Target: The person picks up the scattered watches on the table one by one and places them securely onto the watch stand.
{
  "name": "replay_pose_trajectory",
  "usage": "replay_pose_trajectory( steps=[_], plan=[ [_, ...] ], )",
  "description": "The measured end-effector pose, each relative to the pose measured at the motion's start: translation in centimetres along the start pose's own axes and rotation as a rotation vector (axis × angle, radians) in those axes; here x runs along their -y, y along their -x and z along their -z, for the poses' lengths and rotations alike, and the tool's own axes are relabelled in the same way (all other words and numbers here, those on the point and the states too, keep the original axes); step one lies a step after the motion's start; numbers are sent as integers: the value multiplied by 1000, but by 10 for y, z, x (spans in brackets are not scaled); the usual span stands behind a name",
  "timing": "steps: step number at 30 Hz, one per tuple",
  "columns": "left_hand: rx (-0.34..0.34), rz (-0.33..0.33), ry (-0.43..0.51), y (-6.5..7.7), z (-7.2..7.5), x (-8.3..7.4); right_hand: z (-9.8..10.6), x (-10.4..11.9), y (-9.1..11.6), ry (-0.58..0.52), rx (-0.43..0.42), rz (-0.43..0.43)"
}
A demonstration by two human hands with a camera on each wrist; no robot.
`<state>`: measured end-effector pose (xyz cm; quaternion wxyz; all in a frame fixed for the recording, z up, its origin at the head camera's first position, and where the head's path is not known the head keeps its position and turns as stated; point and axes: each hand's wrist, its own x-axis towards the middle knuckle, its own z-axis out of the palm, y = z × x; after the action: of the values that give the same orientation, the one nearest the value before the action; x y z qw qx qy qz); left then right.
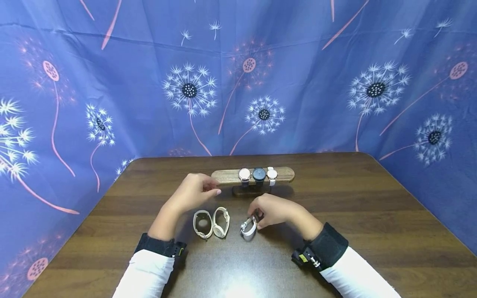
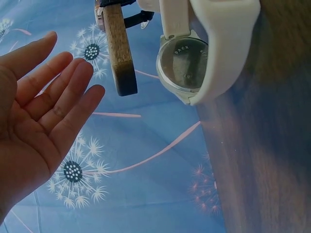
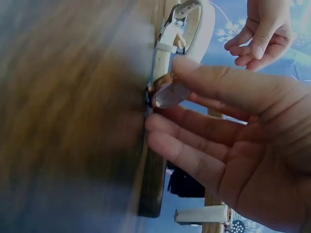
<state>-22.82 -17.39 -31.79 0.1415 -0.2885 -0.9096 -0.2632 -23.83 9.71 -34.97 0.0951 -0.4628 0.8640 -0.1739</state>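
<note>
My right hand point(image 1: 277, 209) pinches a wristwatch with a white strap point(image 1: 249, 232) by its case, low over the table. In the right wrist view the thumb lies against the case, and the white strap point(image 3: 203, 36) loops away from it, buckled. My left hand point(image 1: 191, 193) hovers beside the left end of the wooden watch stand point(image 1: 226, 177), its fingers loosely bent around nothing. The left wrist view shows that palm point(image 2: 29, 131) bare, apart from the stand's end point(image 2: 120, 58). Three watches sit on the stand: a dark-strapped one point(image 1: 244, 174), a black one point(image 1: 258, 174) and a white-strapped one point(image 1: 272, 174).
Two white watches, one on the left point(image 1: 203, 224) and one beside it point(image 1: 221, 223), stand on the brown wooden table point(image 1: 357, 198) between my hands. Behind the table hangs a blue cloth point(image 1: 309, 111) with dandelion prints.
</note>
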Motion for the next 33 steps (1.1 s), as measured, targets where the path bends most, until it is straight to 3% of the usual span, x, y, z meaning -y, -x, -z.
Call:
replay_pose_trajectory(
  steps=[7,14,22,28,33],
  plan=[
    [-4,-1,6,2,-2,-2,-8,0,-4,50,-52,30],
    [9,-13,57,3,-5,-5,-9,0,-4,29,-155,82],
    [19,-37,58,1,-8,-15,-3,-1,1,-59,-129,81],
    [23,-121,155,1,-13,-31,13,4,10,-124,-159,68],
    [47,-190,219,0,-20,-51,30,13,22,-111,-263,135]
  ],
)
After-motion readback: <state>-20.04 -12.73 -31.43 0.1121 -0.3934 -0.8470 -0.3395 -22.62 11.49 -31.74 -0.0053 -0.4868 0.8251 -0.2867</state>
